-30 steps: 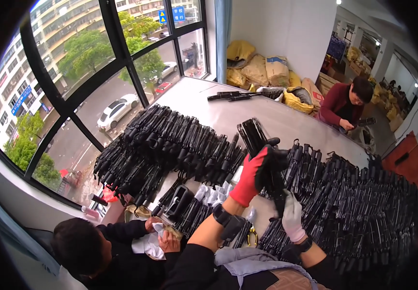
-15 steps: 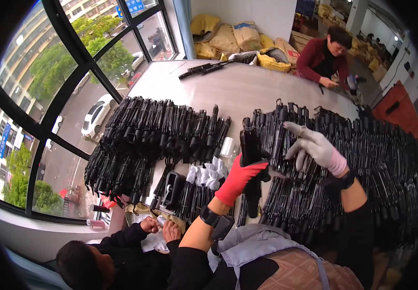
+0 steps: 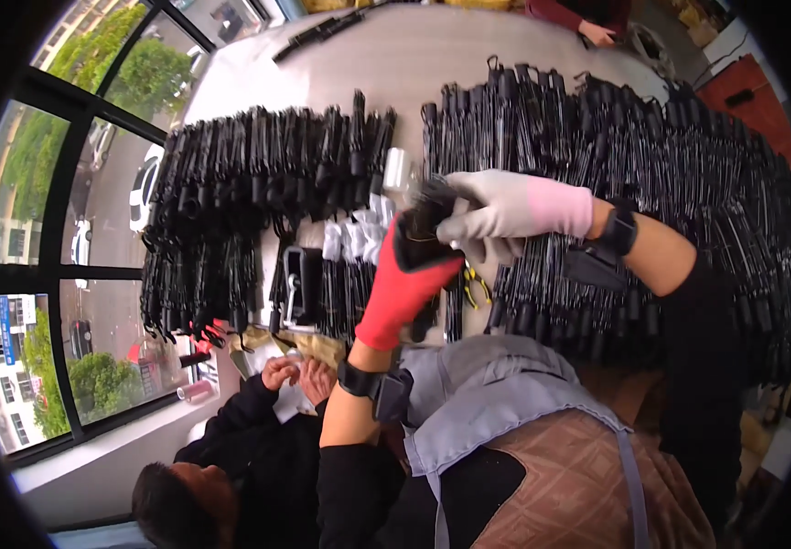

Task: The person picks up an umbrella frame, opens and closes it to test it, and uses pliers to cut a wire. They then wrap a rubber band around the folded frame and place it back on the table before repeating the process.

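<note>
In front of me, my left hand [image 3: 411, 284], in a red glove with a black palm, is wrapped round a black folding umbrella frame [image 3: 429, 206]. My right hand [image 3: 505, 206], gloved in pale grey with a pink cuff, meets it from the right, fingers closed on the frame's upper part. Motion blur and the gloves hide most of the held frame. Beneath my hands and to the right lie dense rows of similar black umbrella frames [image 3: 587, 156]. Yellow-handled pliers [image 3: 478, 287] rest on the table just below my right hand.
More frames [image 3: 267, 156] are stacked on the left, near several white-wrapped ends [image 3: 356, 238] and a black holder [image 3: 302, 285]. A clear roll [image 3: 397, 170] stands beyond my left hand. One co-worker [image 3: 258, 412] sits at lower left, another [image 3: 587, 23] at the far side.
My right hand, spread and apart before, has moved left and closed on the umbrella frame in my left hand. The frame has tilted, and the view has dipped, so the table appears higher.
</note>
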Motion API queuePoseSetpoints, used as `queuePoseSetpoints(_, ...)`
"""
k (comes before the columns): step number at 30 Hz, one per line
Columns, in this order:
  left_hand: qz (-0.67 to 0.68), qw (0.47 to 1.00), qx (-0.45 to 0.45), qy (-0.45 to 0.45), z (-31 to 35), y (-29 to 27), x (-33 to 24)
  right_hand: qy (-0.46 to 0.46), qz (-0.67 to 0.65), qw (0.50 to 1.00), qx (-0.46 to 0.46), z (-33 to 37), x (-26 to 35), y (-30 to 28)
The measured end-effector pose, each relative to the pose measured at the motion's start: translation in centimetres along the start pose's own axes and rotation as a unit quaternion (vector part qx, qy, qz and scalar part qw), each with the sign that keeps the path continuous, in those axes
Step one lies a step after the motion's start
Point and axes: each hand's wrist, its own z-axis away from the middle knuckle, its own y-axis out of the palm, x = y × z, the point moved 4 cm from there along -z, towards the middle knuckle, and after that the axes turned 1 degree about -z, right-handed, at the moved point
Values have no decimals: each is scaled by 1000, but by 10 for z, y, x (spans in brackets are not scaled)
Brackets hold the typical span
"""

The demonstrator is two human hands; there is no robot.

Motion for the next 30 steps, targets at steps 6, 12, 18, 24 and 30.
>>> queuePoseSetpoints(6, 498, 858, -16, -120, 20, -38, 62, 43, -244, 955, -161, -91, -191, 73)
queuePoseSetpoints(12, 355, 884, -168, -254, 73, -33, 97, 152, 197, 937, -244, -162, -309, 192)
queuePoseSetpoints(18, 390, 874, -126, -261, 84, -54, 88, 145, 81, 954, -251, -146, -307, 126)
queuePoseSetpoints(24, 284, 917, -52, -275, 87, -53, 61, 56, -124, 984, -115, 10, -215, 44)
queuePoseSetpoints(30, 166, 953, 0, -252, 64, -11, 5, 171, -326, 929, -21, 95, -136, 112)
